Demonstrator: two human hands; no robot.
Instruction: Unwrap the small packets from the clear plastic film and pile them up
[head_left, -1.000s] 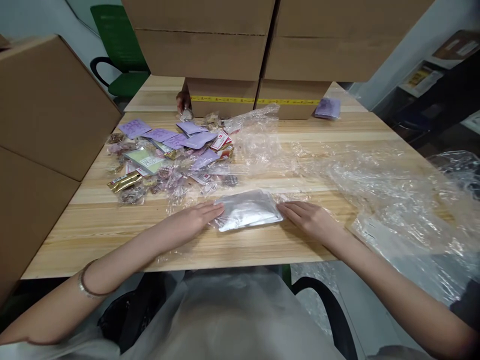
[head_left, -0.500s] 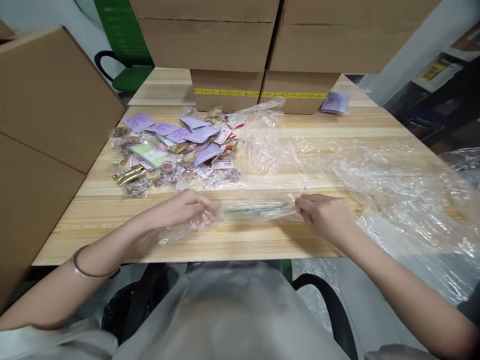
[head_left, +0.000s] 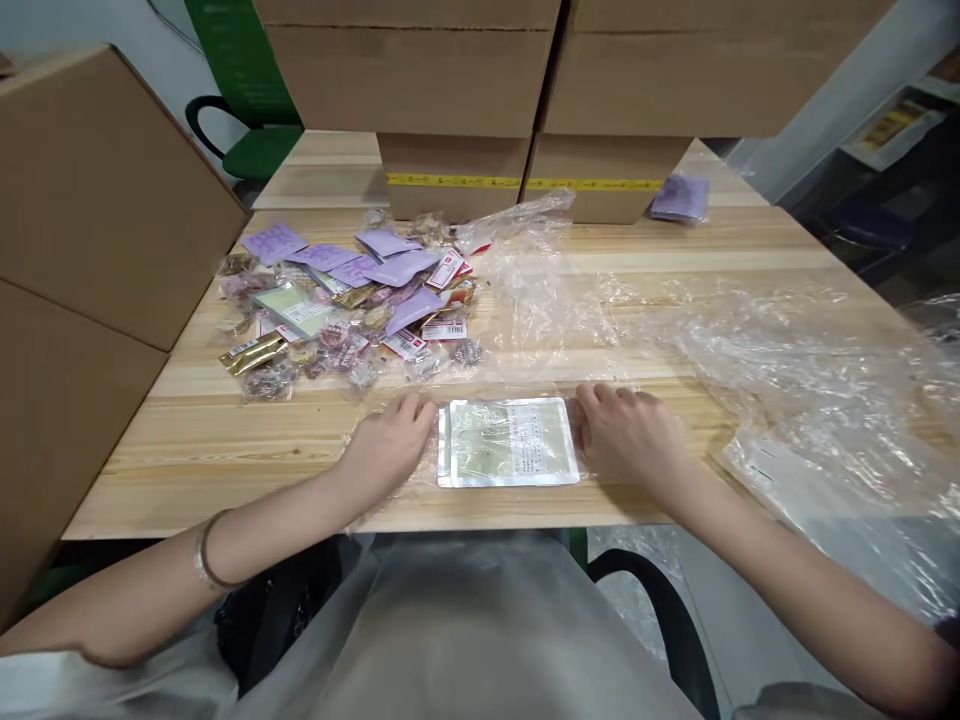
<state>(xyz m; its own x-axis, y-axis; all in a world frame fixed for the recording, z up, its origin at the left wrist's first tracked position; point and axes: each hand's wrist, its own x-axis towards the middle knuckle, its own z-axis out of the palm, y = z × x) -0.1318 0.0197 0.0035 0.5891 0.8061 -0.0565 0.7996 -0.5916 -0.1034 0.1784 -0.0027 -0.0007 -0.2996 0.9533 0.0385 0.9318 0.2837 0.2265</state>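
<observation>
A flat silver-edged packet [head_left: 508, 442] with a pale green printed face lies label-up near the front edge of the wooden table [head_left: 225, 450]. My left hand [head_left: 390, 445] is at its left edge, fingers curled in and pinching that edge. At the packet's right edge, my right hand [head_left: 626, 435] has its fingers bent and closed on that side. Thin clear film lies under and around the packet and both hands.
A heap of small purple, gold and clear sachets [head_left: 345, 310] lies at the back left. Crumpled clear plastic sheeting [head_left: 787, 370] covers the right half. Stacked cardboard boxes [head_left: 525, 90] stand behind, another box [head_left: 97, 220] at the left, a green chair [head_left: 247, 120] beyond.
The packet lay silver side up, was lifted and turned edge-on between both hands, and now lies flat again with its printed green face up.
</observation>
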